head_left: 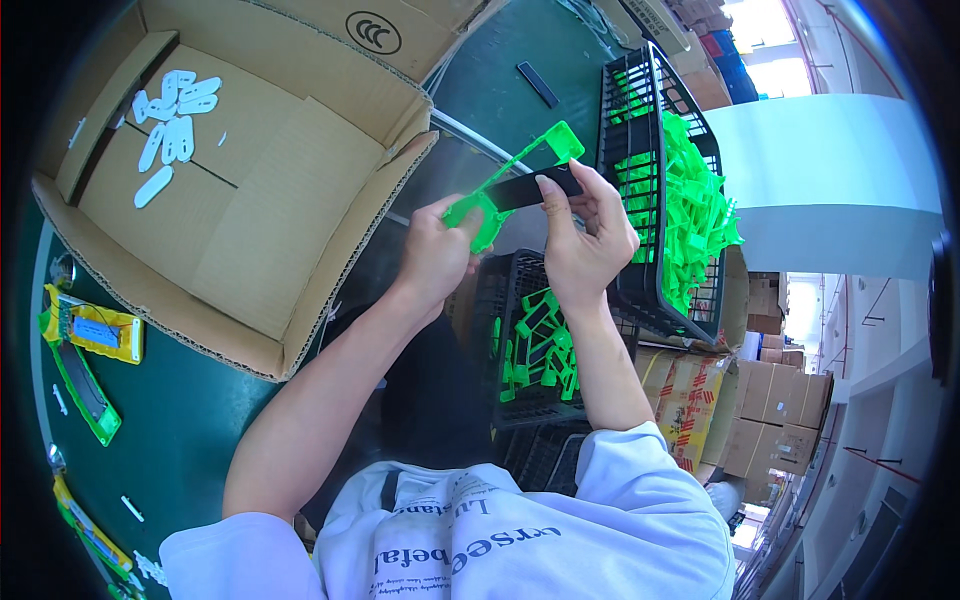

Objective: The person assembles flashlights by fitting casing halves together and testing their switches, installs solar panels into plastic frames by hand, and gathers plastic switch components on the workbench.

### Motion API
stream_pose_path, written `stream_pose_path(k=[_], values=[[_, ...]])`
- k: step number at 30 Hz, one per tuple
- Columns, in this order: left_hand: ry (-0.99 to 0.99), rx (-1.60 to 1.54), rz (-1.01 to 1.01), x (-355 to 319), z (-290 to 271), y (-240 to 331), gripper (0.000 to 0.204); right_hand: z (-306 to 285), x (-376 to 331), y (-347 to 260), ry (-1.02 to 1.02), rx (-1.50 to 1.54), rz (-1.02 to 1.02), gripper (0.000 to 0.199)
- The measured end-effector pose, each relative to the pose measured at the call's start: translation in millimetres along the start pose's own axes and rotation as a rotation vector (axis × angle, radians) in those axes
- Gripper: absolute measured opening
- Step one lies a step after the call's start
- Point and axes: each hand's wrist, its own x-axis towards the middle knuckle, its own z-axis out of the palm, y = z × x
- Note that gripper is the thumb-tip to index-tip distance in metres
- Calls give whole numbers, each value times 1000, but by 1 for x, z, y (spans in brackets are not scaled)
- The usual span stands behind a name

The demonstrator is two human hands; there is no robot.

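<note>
While the left hand (432,252) grips a green frame (487,232) by its broad end, thumb laid on top, the right hand (588,245) pinches a black strip (530,189) between thumb and fingers. The strip spans the gap between the hands, its near end meeting the frame beside the left thumb; whether it is fixed there I cannot tell. The frame's thin arm slants up past the strip to a square tab (564,141) just above the right fingertips. Right of the right hand stands a black crate (648,285) heaped with green parts (695,215). Below and between the hands, a lower crate (540,411) holds more green frames (547,345), some with dark strips. Beyond the hands, another strip (537,85) lies on the green table (480,60). Left of the left hand sits an open carton (270,255) with white pieces (178,139) inside; farther left, beside the carton, is a yellow-and-green piece (112,333).
</note>
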Motion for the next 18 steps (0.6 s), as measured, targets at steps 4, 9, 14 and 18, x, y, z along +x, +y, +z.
stream_pose_path(k=[4, 9, 14, 18], values=[[-33, 36, -7, -1, 1, -2, 16, -3, -5, -4, 15, -71, -3, 31], [-60, 46, -2, -3, 1, -5, 14, -10, -8, -8, -26, -249, 105, 30], [-75, 87, 34, -5, 4, -6, 12, -14, -11, -12, 16, -205, 152, 29], [-92, 91, 16, -6, 3, -8, 12, -14, -15, -19, 41, -228, 123, 28]])
